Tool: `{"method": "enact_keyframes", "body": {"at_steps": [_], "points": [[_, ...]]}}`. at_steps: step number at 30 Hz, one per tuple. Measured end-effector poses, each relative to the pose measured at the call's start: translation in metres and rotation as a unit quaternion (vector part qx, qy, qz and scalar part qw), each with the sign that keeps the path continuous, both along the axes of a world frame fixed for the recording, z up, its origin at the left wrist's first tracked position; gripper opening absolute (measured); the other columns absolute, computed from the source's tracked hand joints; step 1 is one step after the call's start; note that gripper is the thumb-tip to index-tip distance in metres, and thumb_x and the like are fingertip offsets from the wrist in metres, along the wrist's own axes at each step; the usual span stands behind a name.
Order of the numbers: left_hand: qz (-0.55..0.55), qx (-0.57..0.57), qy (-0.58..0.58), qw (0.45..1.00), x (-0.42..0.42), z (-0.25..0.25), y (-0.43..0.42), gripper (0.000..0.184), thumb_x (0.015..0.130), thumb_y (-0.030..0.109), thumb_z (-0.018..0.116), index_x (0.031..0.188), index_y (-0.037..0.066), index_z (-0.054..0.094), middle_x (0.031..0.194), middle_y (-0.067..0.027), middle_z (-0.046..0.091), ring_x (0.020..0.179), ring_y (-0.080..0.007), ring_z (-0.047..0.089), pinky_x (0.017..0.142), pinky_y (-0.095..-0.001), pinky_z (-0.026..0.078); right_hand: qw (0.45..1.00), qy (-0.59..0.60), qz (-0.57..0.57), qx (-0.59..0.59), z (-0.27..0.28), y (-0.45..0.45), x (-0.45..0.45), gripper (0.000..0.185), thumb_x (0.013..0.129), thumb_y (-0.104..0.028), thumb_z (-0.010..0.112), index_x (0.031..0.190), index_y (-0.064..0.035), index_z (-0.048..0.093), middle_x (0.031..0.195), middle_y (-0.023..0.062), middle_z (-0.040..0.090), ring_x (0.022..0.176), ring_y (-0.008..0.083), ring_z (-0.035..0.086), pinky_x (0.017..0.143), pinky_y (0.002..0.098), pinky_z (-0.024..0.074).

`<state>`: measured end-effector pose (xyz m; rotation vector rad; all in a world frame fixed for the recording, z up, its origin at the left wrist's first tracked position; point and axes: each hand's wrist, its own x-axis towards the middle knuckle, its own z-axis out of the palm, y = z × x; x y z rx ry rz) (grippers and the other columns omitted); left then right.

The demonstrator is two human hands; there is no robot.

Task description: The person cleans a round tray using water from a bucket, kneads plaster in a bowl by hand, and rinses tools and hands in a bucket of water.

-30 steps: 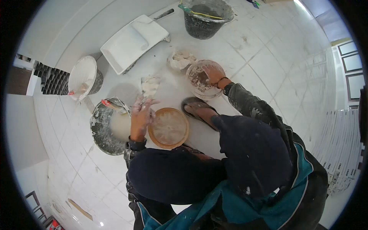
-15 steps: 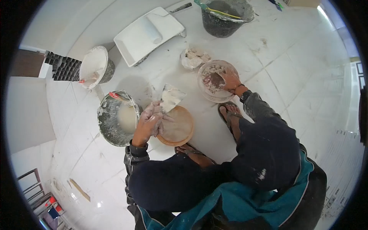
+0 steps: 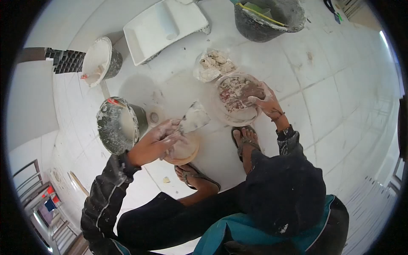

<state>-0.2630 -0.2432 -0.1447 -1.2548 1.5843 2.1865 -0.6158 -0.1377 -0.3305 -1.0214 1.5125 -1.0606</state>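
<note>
My left hand (image 3: pixel 157 142), coated in white paste, is closed on a putty knife (image 3: pixel 195 117) with a smeared, wide blade. Partly hidden beneath that hand is a shallow orange-rimmed bowl (image 3: pixel 191 155) with whitish stuff inside. At the right edge of a round tub (image 3: pixel 216 109), my right hand (image 3: pixel 269 102) grips a brown roundish piece (image 3: pixel 251 92), its exact kind unclear. Dry, crumbly chunks (image 3: pixel 231 91) with reddish bits lie in the tub. Just beyond it sits an open plastic bag (image 3: pixel 213 66) of pale lumps.
To the left stands a dark bucket (image 3: pixel 108 131) with milky liquid, and behind it a smaller bucket (image 3: pixel 114 63). A white paint tray (image 3: pixel 187 21) holding a roller (image 3: pixel 167 25) lies at the back. Another black bucket (image 3: pixel 259 32) stands back right. My sandalled feet flank the floor near the bowl.
My right hand has shifted to the tub's right rim, showing more of the brown piece and the chunks. The left hand keeps the putty knife, and the view has shifted.
</note>
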Motion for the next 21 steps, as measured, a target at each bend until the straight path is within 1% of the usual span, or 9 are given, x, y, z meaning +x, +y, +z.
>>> {"method": "enact_keyframes", "body": {"at_steps": [3,5,7,10,11,12,16,18,21], "points": [[-0.048,-0.070,0.011,0.996,-0.024,-0.049,0.005,0.047,0.098,0.020,0.048,0.135,-0.004,0.032,0.085,-0.0065,0.064,0.049,-0.0076,0.052,0.041,-0.0203,0.041,0.988,-0.112,-0.096,0.041,-0.004,0.000,-0.010,0.045,0.084,-0.015,0.067,0.123,0.0014,0.052,0.108,0.0083,0.064,0.096,0.0148,0.059,0.086,0.0281,0.0487],[0.098,0.099,-0.003,0.990,-0.050,-0.072,0.017,0.045,0.097,0.021,0.050,0.132,-0.004,0.035,0.086,-0.0058,0.064,0.046,-0.0068,0.047,0.040,-0.0199,0.038,0.985,-0.124,-0.114,0.048,-0.001,-0.001,-0.016,0.042,0.083,-0.015,0.067,0.120,0.0021,0.054,0.106,0.0080,0.064,0.094,0.0141,0.060,0.084,0.0282,0.0495],[0.160,0.126,0.035,0.978,-0.072,-0.102,0.035,0.041,0.098,0.022,0.050,0.129,-0.003,0.039,0.083,-0.0051,0.063,0.045,-0.0066,0.045,0.040,-0.0198,0.036,0.980,-0.137,-0.133,0.053,0.004,-0.001,-0.018,0.039,0.083,-0.015,0.067,0.116,0.0029,0.055,0.103,0.0076,0.065,0.092,0.0133,0.060,0.082,0.0282,0.0503],[0.271,0.160,0.091,0.945,-0.104,-0.144,0.064,0.035,0.098,0.024,0.050,0.121,-0.001,0.045,0.080,-0.0041,0.062,0.045,-0.0063,0.042,0.041,-0.0197,0.034,0.994,-0.051,-0.090,0.036,0.014,0.006,-0.011,0.037,0.083,-0.014,0.066,0.114,0.0020,0.056,0.103,0.0105,0.066,0.090,0.0139,0.063,0.079,0.0284,0.0508],[0.322,0.165,0.111,0.926,-0.114,-0.155,0.074,0.032,0.098,0.025,0.050,0.117,0.000,0.048,0.079,-0.0037,0.061,0.046,-0.0062,0.041,0.041,-0.0197,0.033,0.996,0.078,-0.047,0.023,0.019,0.010,-0.005,0.036,0.081,-0.013,0.065,0.113,0.0010,0.056,0.102,0.0123,0.066,0.088,0.0174,0.064,0.076,0.0303,0.0517],[0.329,0.169,0.113,0.922,-0.124,-0.166,0.082,0.032,0.098,0.025,0.050,0.117,0.000,0.048,0.079,-0.0037,0.061,0.046,-0.0062,0.041,0.041,-0.0197,0.033,0.979,0.204,0.000,0.007,0.022,0.012,0.002,0.035,0.080,-0.013,0.064,0.111,-0.0001,0.056,0.102,0.0141,0.066,0.085,0.0210,0.066,0.074,0.0321,0.0526],[0.450,0.186,0.107,0.867,-0.154,-0.185,0.109,0.028,0.099,0.029,0.046,0.111,0.005,0.052,0.076,-0.0024,0.060,0.049,-0.0061,0.044,0.043,-0.0213,0.035,0.908,0.403,0.082,-0.073,0.013,0.024,0.032,0.041,0.074,-0.015,0.064,0.112,-0.0043,0.052,0.100,0.0133,0.062,0.089,0.0335,0.062,0.072,0.0424,0.0524],[0.519,0.211,0.089,0.824,-0.167,-0.186,0.117,0.025,0.100,0.032,0.043,0.107,0.009,0.052,0.068,0.0002,0.055,0.046,-0.0065,0.044,0.040,-0.0222,0.036,0.897,0.414,0.146,-0.048,0.009,0.027,0.040,0.043,0.075,-0.016,0.064,0.113,-0.0045,0.051,0.102,0.0137,0.061,0.094,0.0331,0.060,0.074,0.0421,0.0522],[0.524,0.164,0.061,0.834,-0.174,-0.199,0.128,0.023,0.100,0.032,0.042,0.104,0.011,0.052,0.065,0.0018,0.052,0.043,-0.0071,0.042,0.036,-0.0232,0.034,0.878,0.429,0.207,-0.049,0.010,0.029,0.045,0.041,0.076,-0.014,0.062,0.114,-0.0036,0.049,0.109,0.0157,0.057,0.105,0.0337,0.055,0.079,0.0419,0.0513]]}}
